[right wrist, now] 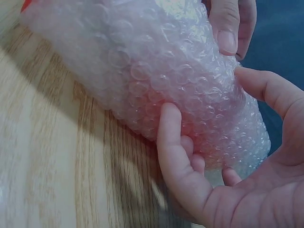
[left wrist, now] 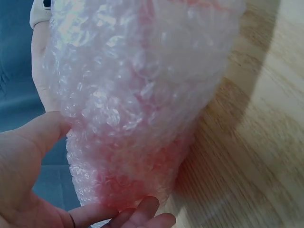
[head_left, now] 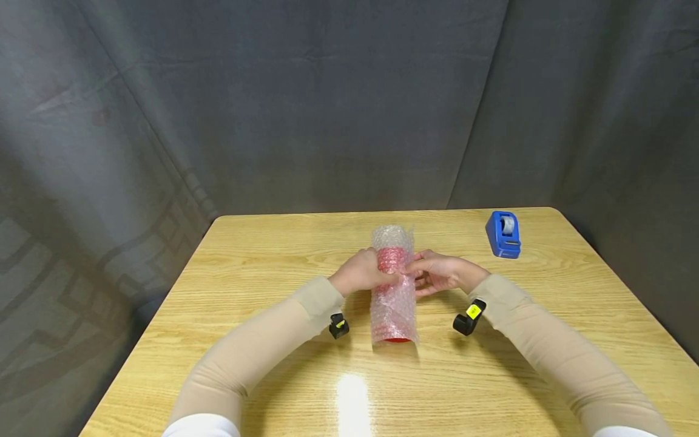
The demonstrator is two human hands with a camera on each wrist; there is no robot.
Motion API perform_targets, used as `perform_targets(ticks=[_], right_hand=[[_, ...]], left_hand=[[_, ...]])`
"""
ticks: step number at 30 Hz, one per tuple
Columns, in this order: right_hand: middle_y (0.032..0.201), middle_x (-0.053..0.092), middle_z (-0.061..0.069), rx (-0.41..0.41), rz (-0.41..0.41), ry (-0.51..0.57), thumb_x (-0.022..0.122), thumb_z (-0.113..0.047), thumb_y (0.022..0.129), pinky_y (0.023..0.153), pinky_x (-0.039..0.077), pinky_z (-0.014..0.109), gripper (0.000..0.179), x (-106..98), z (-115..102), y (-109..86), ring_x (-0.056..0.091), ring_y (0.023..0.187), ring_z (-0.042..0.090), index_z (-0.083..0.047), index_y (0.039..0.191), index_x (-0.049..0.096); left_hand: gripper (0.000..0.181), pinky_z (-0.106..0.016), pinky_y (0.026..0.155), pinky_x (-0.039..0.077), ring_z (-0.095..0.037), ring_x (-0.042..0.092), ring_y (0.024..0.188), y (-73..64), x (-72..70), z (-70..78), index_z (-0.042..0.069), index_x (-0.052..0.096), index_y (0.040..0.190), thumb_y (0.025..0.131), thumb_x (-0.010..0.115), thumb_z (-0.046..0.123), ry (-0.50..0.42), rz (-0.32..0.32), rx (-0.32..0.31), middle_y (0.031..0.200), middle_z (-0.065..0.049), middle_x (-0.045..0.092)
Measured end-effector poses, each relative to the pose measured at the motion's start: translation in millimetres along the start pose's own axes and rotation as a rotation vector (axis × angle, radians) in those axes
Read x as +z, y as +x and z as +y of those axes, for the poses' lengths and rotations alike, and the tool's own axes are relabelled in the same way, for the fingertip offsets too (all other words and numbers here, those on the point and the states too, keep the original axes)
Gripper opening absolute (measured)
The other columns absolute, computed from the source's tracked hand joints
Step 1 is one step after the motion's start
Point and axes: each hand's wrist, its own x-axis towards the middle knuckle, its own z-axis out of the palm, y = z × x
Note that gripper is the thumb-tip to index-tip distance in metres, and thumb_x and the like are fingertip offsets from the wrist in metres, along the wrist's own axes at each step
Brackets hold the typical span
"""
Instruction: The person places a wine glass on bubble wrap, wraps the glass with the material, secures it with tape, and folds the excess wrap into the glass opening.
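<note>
A long, roughly cylindrical bubble-wrapped bundle (head_left: 394,318) lies on the table, its length pointing away from me. Through the clear wrap shows something red (head_left: 397,340), bare at the near end; its kind cannot be told. My left hand (head_left: 363,270) grips the bundle from the left, thumb over the top; in the left wrist view its fingers (left wrist: 145,209) curl round the wrap. From the right, my right hand (head_left: 442,273) holds the same bundle, with its thumb on top and fingers (right wrist: 171,123) against the side, as the right wrist view shows.
A blue tape dispenser (head_left: 502,237) with a roll of clear tape stands at the back right of the wooden table (head_left: 273,255). Dark grey curtains (head_left: 327,109) hang behind the table and along its sides.
</note>
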Motion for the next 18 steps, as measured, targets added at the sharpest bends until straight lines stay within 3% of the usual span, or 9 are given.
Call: perform_targets(ticks=[4, 9, 18], right_hand=[[0.100, 0.054, 0.011, -0.019, -0.057, 0.028, 0.055, -0.016, 0.096, 0.080, 0.058, 0.033, 0.045, -4.6, 1.4, 0.5, 0.058, 0.090, 0.021, -0.005, 0.126, 0.024], [0.110, 0.050, 0.014, -0.025, -0.141, 0.116, 0.041, -0.021, 0.104, 0.088, 0.056, 0.038, 0.038, -17.3, 7.0, 0.3, 0.057, 0.099, 0.025, -0.008, 0.132, 0.018], [0.109, 0.057, 0.013, -0.032, -0.141, 0.173, 0.041, -0.014, 0.103, 0.091, 0.054, 0.044, 0.035, -20.0, 10.3, 4.3, 0.060, 0.100, 0.024, -0.009, 0.129, 0.018]], left_hand=[[0.062, -0.025, 0.062, 0.053, -0.016, 0.059, 0.076, 0.1, -0.2, -0.1, -0.004, 0.053, 0.118, 0.081, 0.077, 0.038, -0.013, -0.001, -0.007, 0.095, -0.008, 0.060], [0.062, -0.025, 0.065, 0.053, -0.017, 0.060, 0.080, 0.0, 0.4, 0.6, -0.005, 0.052, 0.121, 0.082, 0.076, 0.036, -0.041, -0.010, -0.028, 0.098, -0.008, 0.061], [0.063, -0.026, 0.068, 0.054, -0.018, 0.061, 0.084, -0.1, 0.6, 1.7, -0.005, 0.050, 0.123, 0.082, 0.076, 0.035, -0.080, -0.021, -0.046, 0.101, -0.009, 0.061]])
